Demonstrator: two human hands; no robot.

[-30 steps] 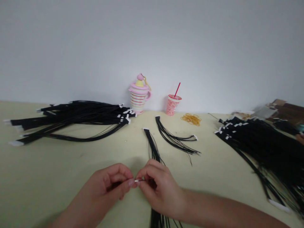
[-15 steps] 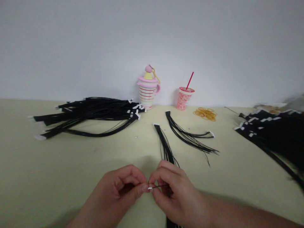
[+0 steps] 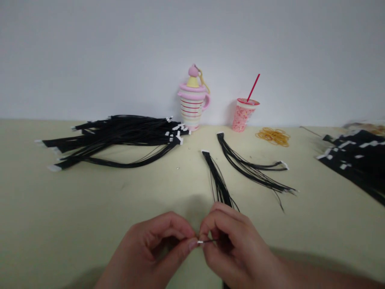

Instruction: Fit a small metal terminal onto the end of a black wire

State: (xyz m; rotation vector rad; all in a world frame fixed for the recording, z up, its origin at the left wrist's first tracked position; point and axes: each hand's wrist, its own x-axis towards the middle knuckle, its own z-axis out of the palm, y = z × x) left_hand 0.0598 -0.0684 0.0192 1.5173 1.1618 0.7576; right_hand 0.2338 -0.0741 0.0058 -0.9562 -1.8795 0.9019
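Left grip (image 3: 153, 253) and right grip (image 3: 237, 251) pinch 1 wire (image 3: 207, 241); pale table (image 3: 75, 200), white wall (image 3: 90, 60).

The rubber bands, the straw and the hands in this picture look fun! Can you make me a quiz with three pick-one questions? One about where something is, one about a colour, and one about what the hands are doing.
1. Where are the rubber bands?
A. Inside the pink cup
B. On the table, right of the pink cup
C. Under the left hand

2. What colour is the straw?
A. Blue
B. Green
C. Red

3. What are the hands doing?
A. Pinching the thin black wire together
B. Lying flat and apart
C. Holding the pink cup

1: B, the yellow-orange loops lie in a heap on the table beside the cup.
2: C, the straw sticking out of the cup is red.
3: A, the left hand and the right hand meet at the wire's small silver tip.
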